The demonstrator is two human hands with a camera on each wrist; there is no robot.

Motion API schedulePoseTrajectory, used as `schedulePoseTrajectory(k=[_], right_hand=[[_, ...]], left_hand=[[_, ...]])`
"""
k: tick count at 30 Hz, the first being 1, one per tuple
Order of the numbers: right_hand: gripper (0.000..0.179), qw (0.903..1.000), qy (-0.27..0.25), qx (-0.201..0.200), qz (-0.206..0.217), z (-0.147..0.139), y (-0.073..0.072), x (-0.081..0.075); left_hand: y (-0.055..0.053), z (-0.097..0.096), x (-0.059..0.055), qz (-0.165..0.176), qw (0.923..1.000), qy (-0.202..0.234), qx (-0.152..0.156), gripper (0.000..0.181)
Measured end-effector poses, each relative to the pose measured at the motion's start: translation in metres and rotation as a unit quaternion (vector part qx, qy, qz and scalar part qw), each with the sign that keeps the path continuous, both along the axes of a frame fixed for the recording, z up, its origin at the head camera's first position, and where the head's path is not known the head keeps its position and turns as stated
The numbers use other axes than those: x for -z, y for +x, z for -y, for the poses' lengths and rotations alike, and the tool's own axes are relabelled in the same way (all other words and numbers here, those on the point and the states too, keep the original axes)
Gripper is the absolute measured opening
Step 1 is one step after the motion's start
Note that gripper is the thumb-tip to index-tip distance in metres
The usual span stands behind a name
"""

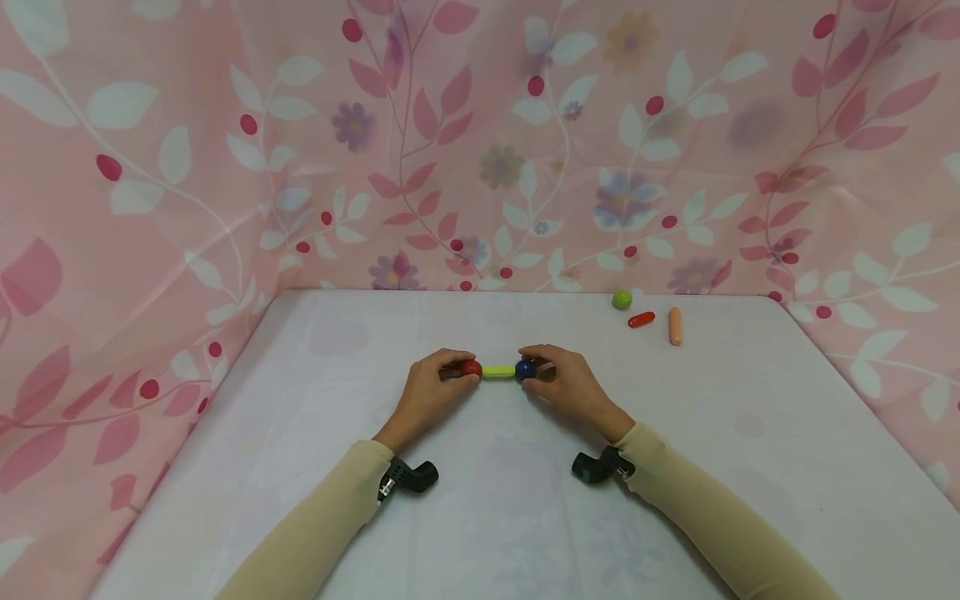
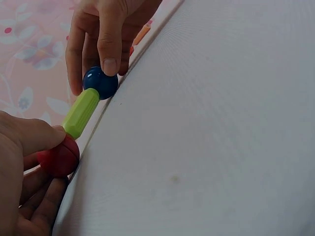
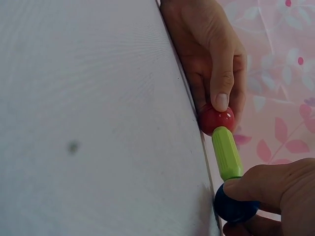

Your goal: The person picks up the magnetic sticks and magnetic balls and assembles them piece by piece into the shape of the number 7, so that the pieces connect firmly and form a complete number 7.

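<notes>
Red ball (image 2: 63, 158) sits pinched in the left hand (image 1: 431, 387), I see; the right hand (image 1: 566, 382) pinches a dark-blue ball (image 2: 102, 84). A lime-green ridged rod (image 1: 498, 371) bridges them.

Left hand (image 1: 432, 387), right hand (image 1: 567, 387), both pinching

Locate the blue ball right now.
In the head view, the blue ball is pinched in the right hand, at the right end of the yellow-green rod.

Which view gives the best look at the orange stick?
The head view: the orange stick shows whole and uncovered there, right of the small red stick. The left wrist view catches only part of it, beyond the right hand; the right wrist view doesn't show it.
</notes>
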State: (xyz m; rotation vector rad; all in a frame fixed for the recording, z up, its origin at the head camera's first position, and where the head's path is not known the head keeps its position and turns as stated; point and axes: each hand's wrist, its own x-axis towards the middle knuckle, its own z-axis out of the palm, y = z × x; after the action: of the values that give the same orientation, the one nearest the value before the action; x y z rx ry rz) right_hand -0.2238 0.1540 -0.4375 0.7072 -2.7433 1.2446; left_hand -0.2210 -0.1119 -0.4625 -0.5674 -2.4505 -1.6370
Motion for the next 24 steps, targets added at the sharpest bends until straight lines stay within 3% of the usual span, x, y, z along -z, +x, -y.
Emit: schedulePoseTrajectory(k=[24], right_hand=[[0.041,0.9998,-0.016,0.010,0.008,-0.0014,-0.0005,0.0035]], left_hand=[[0.0005,-0.0009,-0.0014,0.003,0.9999,-0.012,-0.001,0.036]])
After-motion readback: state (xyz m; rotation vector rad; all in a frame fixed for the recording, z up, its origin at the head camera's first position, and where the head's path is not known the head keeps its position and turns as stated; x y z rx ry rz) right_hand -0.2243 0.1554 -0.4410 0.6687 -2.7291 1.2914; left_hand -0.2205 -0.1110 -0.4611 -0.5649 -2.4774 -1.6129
